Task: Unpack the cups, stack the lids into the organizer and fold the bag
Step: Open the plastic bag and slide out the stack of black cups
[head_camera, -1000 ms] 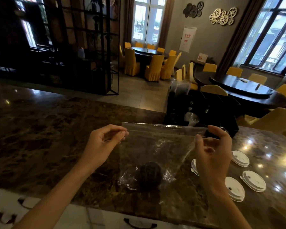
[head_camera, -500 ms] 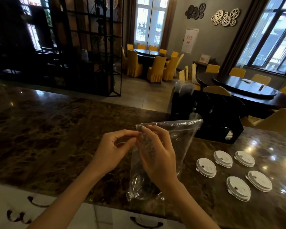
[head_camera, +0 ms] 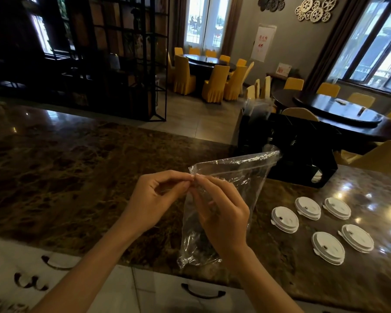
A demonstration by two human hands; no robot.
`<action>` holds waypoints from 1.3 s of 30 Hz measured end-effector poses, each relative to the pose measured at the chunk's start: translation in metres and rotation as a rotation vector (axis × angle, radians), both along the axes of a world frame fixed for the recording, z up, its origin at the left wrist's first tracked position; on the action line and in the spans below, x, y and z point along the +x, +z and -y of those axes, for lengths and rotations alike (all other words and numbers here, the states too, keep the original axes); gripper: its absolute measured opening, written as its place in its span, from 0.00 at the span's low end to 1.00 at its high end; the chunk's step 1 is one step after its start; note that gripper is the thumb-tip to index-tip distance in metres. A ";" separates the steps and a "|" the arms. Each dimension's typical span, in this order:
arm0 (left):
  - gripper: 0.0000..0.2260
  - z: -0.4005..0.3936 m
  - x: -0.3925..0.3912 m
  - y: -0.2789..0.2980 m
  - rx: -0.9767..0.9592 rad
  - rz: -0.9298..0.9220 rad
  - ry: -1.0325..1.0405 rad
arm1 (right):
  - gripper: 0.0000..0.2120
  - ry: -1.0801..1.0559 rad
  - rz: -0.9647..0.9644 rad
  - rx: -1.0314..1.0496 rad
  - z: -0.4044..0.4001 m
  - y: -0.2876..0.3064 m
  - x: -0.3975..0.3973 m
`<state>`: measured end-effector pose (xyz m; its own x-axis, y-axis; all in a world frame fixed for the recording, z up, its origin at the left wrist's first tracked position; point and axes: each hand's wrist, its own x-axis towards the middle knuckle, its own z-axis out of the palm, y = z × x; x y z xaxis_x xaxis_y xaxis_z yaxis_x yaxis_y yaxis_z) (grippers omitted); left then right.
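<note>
A clear plastic bag (head_camera: pixel 242 175) hangs upright above the dark marble counter (head_camera: pixel 77 177), its bottom near the front edge. My left hand (head_camera: pixel 154 199) and my right hand (head_camera: pixel 221 213) both pinch the bag's top left corner, fingertips touching. Something dark shows dimly through the lower part of the bag. Several white cup lids (head_camera: pixel 284 219) lie flat on the counter to the right. A black organizer (head_camera: pixel 287 150) stands behind the bag.
White drawers with dark handles (head_camera: pixel 202 292) run below the counter's front edge. Behind the counter are round dark tables with yellow chairs (head_camera: pixel 212 84) and a black metal shelf frame (head_camera: pixel 122 57).
My right hand came from the bag's right corner over to the left corner, beside my left hand. The bag went from spread wide to hanging narrow and upright.
</note>
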<state>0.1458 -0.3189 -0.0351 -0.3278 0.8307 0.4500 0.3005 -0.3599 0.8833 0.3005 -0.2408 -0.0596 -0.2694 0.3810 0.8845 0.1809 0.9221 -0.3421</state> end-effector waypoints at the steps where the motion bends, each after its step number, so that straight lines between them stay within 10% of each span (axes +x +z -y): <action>1: 0.09 0.000 0.000 0.000 0.003 0.001 -0.004 | 0.14 0.001 -0.003 0.002 0.001 0.000 0.000; 15: 0.11 0.007 0.001 -0.004 0.047 -0.061 0.043 | 0.09 0.036 -0.001 -0.019 0.002 0.000 -0.003; 24: 0.15 0.008 -0.002 0.024 0.253 -0.723 0.220 | 0.07 0.030 -0.019 0.002 0.001 0.005 -0.004; 39: 0.09 0.007 -0.002 0.022 0.230 -0.704 0.224 | 0.03 -0.124 -0.009 0.181 -0.030 0.007 0.003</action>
